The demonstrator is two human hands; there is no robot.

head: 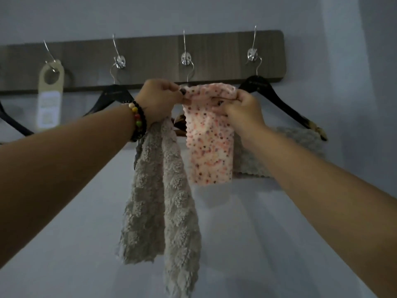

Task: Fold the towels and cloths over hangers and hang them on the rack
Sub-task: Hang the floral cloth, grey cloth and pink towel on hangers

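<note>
Pink with little red and dark dots, the spotted cloth (209, 134) hangs just under the middle of the wooden rack (150, 59) on the wall. Its top is folded over something, but the hanger under it is mostly hidden. The left hand (158, 100) pinches the top left edge of the spotted cloth with its thumb and fingers. A fluffy grey towel (163, 201) hangs down in two long strips from under that same hand, below the rack, and how it is held cannot be told. The left wrist wears a beaded bracelet (138, 121). The right hand (245, 110) pinches the top right edge of the spotted cloth, fingers curled over the fold. A black hanger (270, 93) hangs from the hook at the right end of the rack, and a grey cloth (300, 145) lies over its bar, partly behind the right arm. Another black hanger (113, 94) hangs from a hook left of the middle. A paper door tag (49, 93) hangs from the hook nearer the left end of the rack.
</note>
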